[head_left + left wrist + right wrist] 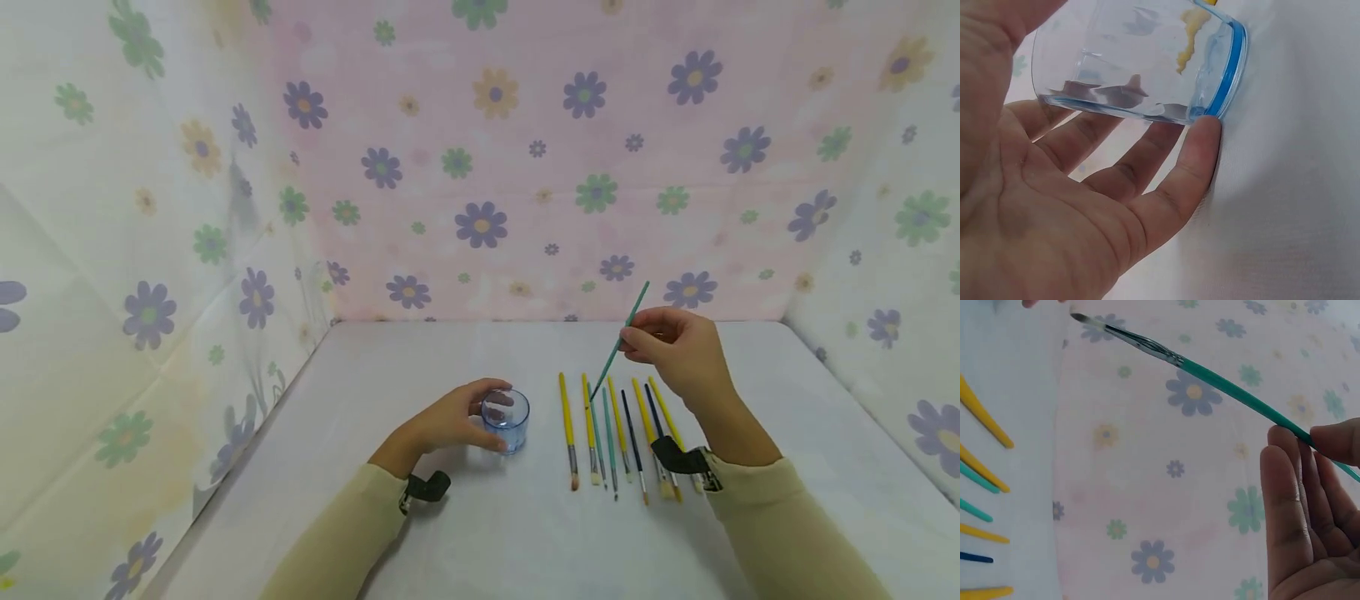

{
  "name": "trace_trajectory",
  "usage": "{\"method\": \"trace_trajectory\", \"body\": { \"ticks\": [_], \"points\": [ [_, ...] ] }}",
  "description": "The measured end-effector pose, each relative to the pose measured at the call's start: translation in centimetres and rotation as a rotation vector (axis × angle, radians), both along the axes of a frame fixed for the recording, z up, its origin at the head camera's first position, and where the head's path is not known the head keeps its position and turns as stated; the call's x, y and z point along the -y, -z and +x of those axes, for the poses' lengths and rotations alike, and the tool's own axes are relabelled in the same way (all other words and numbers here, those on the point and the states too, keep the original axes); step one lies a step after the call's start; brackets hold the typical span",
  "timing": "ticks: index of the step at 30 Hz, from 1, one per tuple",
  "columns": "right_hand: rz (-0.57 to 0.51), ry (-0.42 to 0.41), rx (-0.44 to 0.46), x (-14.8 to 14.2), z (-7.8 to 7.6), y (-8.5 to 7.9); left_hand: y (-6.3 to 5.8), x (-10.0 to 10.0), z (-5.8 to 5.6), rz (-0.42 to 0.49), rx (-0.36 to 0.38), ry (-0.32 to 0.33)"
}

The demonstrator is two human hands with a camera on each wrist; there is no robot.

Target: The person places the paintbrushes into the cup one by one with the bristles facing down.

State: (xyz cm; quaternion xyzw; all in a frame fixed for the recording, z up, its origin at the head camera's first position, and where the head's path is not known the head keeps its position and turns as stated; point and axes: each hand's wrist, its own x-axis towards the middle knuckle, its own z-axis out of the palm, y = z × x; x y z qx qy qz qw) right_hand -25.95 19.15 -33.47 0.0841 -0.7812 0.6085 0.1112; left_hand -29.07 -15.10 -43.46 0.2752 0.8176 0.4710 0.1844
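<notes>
My right hand (678, 350) pinches a thin green paintbrush (1235, 390) between thumb and fingertips, above the far ends of a row of brushes. Its dark-tipped bristles point down and to the left in the head view. A clear glass (506, 425) with a blue base stands upright on the table, left of the row. Around its left side curls my left hand (457, 417), thumb at the near side and fingers at the far side. In the left wrist view, fingers (1200, 140) lie against the glass wall near its blue base band.
Several paintbrushes with yellow, green and dark blue handles lie side by side, bristles toward me, including a yellow brush (566, 417) at the left end. The white table (420, 358) ends at a flowered pink cloth (525, 275) behind, with pale flowered cloth walls at both sides.
</notes>
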Motion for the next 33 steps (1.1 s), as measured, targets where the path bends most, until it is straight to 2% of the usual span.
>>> {"method": "trace_trajectory", "body": {
  "ticks": [7, 15, 24, 27, 33],
  "points": [
    [-0.082, -0.043, -0.178, 3.9, 1.3, 0.4, 0.1, -0.3, 0.0, -0.001, -0.024, 0.000],
    [-0.115, -0.061, -0.300, 6.8, 2.7, 0.9, 0.1, -0.5, 0.0, -0.013, 0.006, -0.015],
    [-0.104, -0.072, -0.295, 8.4, 3.1, 1.7, 0.0, -0.5, -0.1, -0.013, -0.003, -0.015],
    [-0.067, -0.069, -0.293, 8.9, 3.0, 2.4, 0.0, -0.4, 0.0, -0.009, -0.008, -0.012],
    [-0.004, -0.084, -0.293, 9.6, 1.3, 5.6, -0.2, -0.4, 0.1, -0.015, -0.019, -0.010]
  ]
}}
